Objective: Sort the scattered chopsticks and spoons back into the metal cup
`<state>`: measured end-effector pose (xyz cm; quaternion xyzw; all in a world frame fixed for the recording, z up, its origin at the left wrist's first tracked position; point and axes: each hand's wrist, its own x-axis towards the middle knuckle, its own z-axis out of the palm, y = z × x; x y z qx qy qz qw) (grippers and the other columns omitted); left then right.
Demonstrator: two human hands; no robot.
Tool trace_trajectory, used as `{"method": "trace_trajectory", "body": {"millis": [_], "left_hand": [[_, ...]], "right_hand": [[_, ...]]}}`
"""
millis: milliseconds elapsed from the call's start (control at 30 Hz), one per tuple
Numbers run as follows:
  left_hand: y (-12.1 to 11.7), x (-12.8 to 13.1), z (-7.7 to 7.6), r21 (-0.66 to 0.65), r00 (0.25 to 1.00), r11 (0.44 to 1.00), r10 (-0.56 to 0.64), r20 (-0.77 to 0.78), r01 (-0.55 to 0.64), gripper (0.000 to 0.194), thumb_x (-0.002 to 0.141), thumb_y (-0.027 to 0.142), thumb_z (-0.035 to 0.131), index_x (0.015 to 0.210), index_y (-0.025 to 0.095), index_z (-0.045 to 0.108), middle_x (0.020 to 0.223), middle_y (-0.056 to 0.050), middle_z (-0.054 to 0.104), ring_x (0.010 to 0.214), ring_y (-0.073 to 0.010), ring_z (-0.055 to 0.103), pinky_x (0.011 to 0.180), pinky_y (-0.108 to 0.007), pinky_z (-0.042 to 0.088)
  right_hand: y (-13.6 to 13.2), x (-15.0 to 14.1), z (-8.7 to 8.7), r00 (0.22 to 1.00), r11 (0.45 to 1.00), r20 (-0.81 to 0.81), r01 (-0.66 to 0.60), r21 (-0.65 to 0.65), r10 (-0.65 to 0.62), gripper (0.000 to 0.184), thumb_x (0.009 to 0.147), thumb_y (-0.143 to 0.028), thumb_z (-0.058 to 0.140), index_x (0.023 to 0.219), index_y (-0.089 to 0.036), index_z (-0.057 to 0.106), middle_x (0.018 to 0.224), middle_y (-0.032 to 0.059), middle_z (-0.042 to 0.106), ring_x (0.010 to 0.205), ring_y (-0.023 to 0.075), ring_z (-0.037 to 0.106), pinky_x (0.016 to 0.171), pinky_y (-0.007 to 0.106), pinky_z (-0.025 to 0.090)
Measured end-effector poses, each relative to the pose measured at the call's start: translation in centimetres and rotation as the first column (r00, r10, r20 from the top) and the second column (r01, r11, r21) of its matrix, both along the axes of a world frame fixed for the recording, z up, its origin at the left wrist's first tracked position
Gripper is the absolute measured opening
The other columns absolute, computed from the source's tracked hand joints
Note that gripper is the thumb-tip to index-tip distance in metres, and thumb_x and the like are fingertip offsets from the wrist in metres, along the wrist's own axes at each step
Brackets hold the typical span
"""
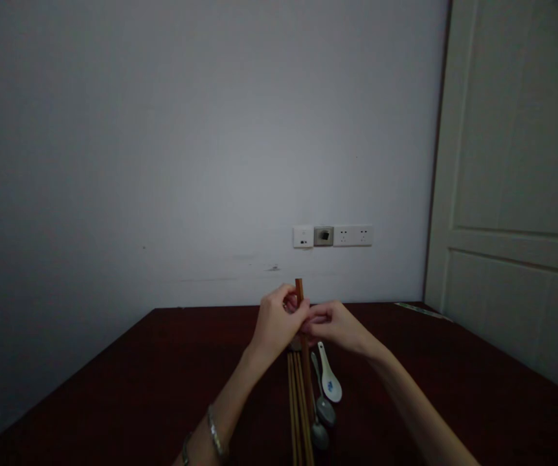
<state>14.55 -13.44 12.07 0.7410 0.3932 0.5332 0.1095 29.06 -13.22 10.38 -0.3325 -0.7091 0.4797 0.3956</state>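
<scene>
Both my hands meet above the middle of a dark red-brown table (138, 382). My left hand (275, 323) is closed round a brown wooden chopstick (299, 290) that stands almost upright, its top end sticking up above my fingers. My right hand (334, 325) is pinched against the same chopstick from the right. Below my hands several more chopsticks (296, 408) lie side by side on the table, pointing toward me. Right of them lie a white ceramic spoon with a blue mark (329, 375) and two metal spoons (322, 414).
A plain grey wall stands behind the table, with a row of white sockets (332, 235) low on it. A white door (516, 194) is at the right. A thin pale strip (422, 310) lies at the table's far right corner. Bracelets (213, 433) circle my left wrist.
</scene>
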Motion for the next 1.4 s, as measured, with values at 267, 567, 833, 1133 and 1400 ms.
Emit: {"method": "trace_trajectory", "body": {"millis": [267,567,833,1133,1400], "left_hand": [[-1.1,-0.4,1.4,-0.177,0.89,0.91,-0.301,0.343,0.375,0.025,0.067,0.031,0.066,0.08,0.011,0.068,0.08,-0.007,0.068,0.074,-0.0171,0.061,0.067,-0.025,0.047],[-1.8,-0.4,1.6,-0.242,0.876,0.886,-0.287,0.388,0.397,0.026,0.067,0.029,0.065,0.085,0.011,0.069,0.081,-0.008,0.069,0.074,-0.0172,0.062,0.069,-0.026,0.049],[-1.2,-0.3,1.1,-0.255,0.882,0.883,-0.284,0.377,0.394,0.028,0.068,0.032,0.065,0.085,0.01,0.069,0.076,-0.008,0.068,0.069,-0.016,0.061,0.065,-0.026,0.049],[-0.1,-0.5,0.5,-0.271,0.875,0.871,-0.29,0.389,0.409,0.03,0.066,0.033,0.066,0.084,0.01,0.069,0.074,-0.008,0.068,0.068,-0.017,0.061,0.064,-0.028,0.05],[-0.1,-0.4,0.6,-0.275,0.88,0.87,-0.297,0.371,0.409,0.026,0.068,0.033,0.065,0.079,0.01,0.069,0.072,-0.007,0.068,0.065,-0.016,0.061,0.063,-0.027,0.048]], "right_hand": [[-1.9,0.4,1.9,0.995,0.995,0.031,-0.099,0.017,0.099,0.021,0.063,-0.032,0.067,0.07,-0.012,0.066,0.067,0.0033,0.068,0.06,0.0117,0.061,0.061,0.025,0.049],[-1.2,0.4,1.3,0.996,0.997,0.052,-0.068,0.044,0.066,0.022,0.063,-0.034,0.068,0.071,-0.013,0.066,0.069,0.003,0.068,0.061,0.012,0.06,0.058,0.022,0.046],[-0.9,0.3,1.0,0.996,0.996,0.053,-0.071,0.052,0.068,0.026,0.063,-0.036,0.068,0.07,-0.011,0.065,0.068,0.0037,0.067,0.059,0.0108,0.058,0.058,0.023,0.045],[-0.4,0.6,0.7,0.994,0.994,0.092,-0.073,0.077,0.066,0.026,0.062,-0.035,0.069,0.075,-0.013,0.068,0.073,0.0029,0.067,0.067,0.013,0.06,0.068,0.026,0.047],[-0.9,2.1,1.6,0.993,0.997,0.121,-0.014,0.073,0.005,0.033,0.061,-0.035,0.069,0.086,-0.014,0.069,0.083,0.0059,0.069,0.075,0.0167,0.062,0.073,0.031,0.049]]}}
